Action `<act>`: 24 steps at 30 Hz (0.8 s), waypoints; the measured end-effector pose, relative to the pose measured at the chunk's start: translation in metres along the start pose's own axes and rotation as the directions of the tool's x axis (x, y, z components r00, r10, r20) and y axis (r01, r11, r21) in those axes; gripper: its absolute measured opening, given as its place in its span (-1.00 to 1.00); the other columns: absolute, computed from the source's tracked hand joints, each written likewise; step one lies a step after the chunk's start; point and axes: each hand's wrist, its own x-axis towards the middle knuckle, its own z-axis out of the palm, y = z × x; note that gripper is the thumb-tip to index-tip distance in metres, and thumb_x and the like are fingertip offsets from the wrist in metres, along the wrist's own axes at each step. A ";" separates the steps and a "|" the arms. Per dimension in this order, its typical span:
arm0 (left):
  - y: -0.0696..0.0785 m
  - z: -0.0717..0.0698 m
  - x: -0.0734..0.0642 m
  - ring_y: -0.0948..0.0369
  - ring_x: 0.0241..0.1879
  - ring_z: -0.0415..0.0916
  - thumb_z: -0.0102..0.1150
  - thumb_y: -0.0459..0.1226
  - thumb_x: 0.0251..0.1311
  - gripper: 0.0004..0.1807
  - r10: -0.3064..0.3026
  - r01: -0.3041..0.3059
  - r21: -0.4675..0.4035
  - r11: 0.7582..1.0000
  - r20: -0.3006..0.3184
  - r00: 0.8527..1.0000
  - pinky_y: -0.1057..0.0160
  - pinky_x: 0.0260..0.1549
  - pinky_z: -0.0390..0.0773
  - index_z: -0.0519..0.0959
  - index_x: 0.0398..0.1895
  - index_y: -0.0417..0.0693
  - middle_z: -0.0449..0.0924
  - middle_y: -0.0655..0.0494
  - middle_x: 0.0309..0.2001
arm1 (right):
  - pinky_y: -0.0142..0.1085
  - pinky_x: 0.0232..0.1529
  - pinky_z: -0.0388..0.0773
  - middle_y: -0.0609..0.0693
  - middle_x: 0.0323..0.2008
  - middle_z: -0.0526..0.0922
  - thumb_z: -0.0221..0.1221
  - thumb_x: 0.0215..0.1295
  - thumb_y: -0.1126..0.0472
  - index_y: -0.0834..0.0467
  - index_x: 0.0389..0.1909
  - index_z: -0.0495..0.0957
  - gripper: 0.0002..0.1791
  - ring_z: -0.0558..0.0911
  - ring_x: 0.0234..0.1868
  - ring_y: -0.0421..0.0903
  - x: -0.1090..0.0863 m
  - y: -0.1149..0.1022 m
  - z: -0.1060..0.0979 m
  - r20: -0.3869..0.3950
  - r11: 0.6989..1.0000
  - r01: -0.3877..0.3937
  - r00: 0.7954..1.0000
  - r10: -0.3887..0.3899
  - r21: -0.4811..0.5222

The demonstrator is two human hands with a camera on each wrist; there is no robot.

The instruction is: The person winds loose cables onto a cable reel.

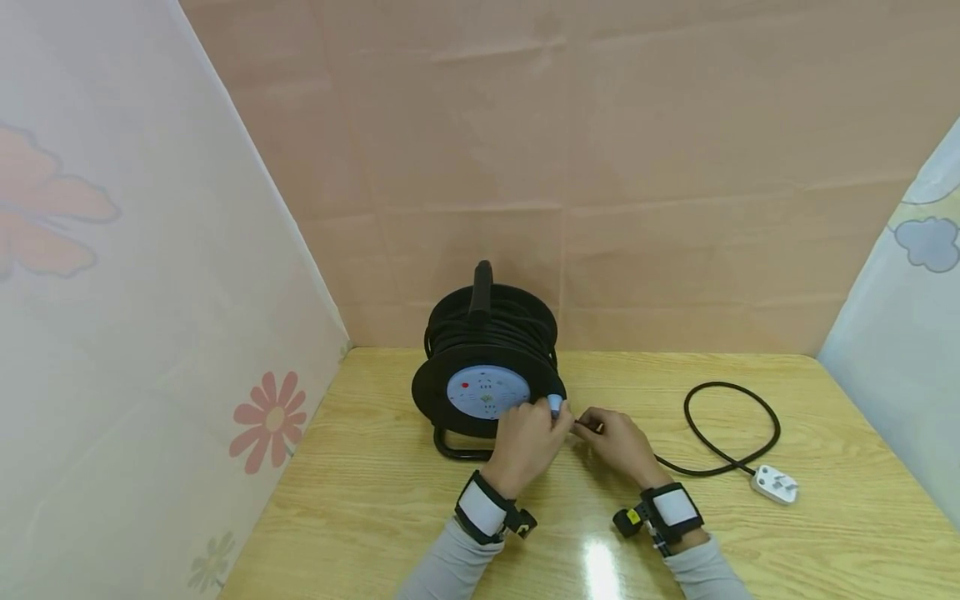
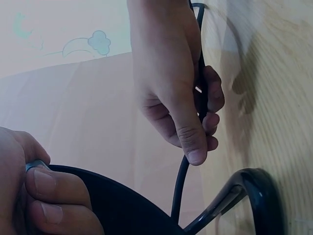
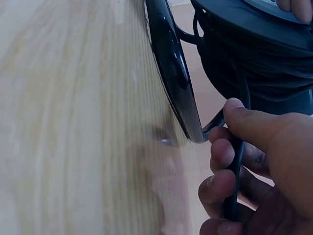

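A black cable reel [image 1: 465,358] stands upright on the table, wound with black cable, with a pale blue socket panel [image 1: 487,392] on its front. At the panel's right, my left hand [image 1: 525,446] grips a light blue knob [image 1: 555,402] on the reel's front disc. The left wrist view shows its curled fingers [image 2: 58,191] around the knob. My right hand [image 1: 618,446] holds the loose cable [image 3: 234,161] just right of the reel, pinching it between thumb and fingers. From there the cable runs up onto the drum in the right wrist view.
The cable's free end [image 1: 776,425] lies in a loop on the right of the wooden table [image 1: 345,517], ending in a white plug [image 1: 775,484]. A tubular black stand [image 1: 461,454] supports the reel. Cloth-covered walls [image 1: 637,208] enclose the back and both sides.
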 end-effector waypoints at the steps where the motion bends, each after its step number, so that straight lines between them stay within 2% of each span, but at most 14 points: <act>1: 0.000 0.000 0.000 0.31 -0.81 0.19 -0.19 -0.03 0.44 -0.47 -0.001 0.001 -0.005 1.000 0.002 1.000 0.37 -0.87 0.11 0.24 -0.79 0.11 0.11 0.30 -0.80 | -0.26 -0.56 0.41 -0.17 -0.52 0.58 0.21 0.27 -0.13 -0.06 -0.41 0.59 -0.75 0.47 -0.57 -0.19 0.000 0.000 0.000 0.001 1.000 -0.003 1.000 0.003 -0.004; 14: -0.003 0.009 -0.005 0.29 -0.79 0.21 -0.24 0.01 0.45 -0.46 -0.026 0.025 0.008 1.000 0.031 0.999 0.34 -0.85 0.15 0.25 -0.77 0.12 0.13 0.29 -0.79 | -0.26 -0.51 0.45 -0.18 -0.47 0.61 0.24 0.23 -0.14 -0.06 -0.37 0.61 -0.76 0.51 -0.53 -0.21 0.001 0.007 0.000 0.011 0.999 -0.031 0.999 0.031 -0.030; 24: -0.008 0.017 -0.010 0.33 -0.82 0.20 -0.24 0.01 0.46 -0.46 -0.048 0.049 -0.011 0.999 0.070 0.996 0.37 -0.87 0.14 0.25 -0.76 0.12 0.12 0.31 -0.80 | -0.26 -0.54 0.43 -0.16 -0.49 0.61 0.31 0.20 0.03 -0.01 -0.41 0.61 -0.86 0.50 -0.53 -0.21 -0.001 0.008 -0.002 -0.002 0.998 -0.031 1.000 0.031 -0.063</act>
